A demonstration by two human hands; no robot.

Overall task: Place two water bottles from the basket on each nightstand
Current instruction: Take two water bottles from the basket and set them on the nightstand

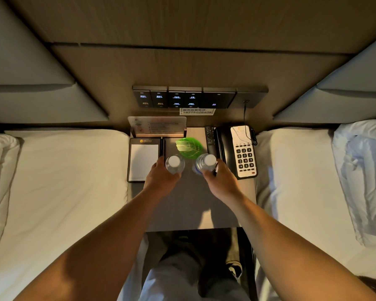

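Note:
Two clear water bottles with white caps stand upright on the nightstand [189,205] between two beds. My left hand [160,180] is wrapped around the left bottle [174,163]. My right hand [221,181] grips the right bottle [205,162]. Both bottles are near the middle of the tabletop, just in front of a green leaf-shaped item [190,147]. The bottles' bases are hidden by my fingers. No basket is in view.
A notepad holder with pen [143,161] lies left of the bottles; a remote [210,137] and a telephone [243,153] lie to the right. A card stand [156,127] and switch panel [182,98] sit behind. White beds flank both sides.

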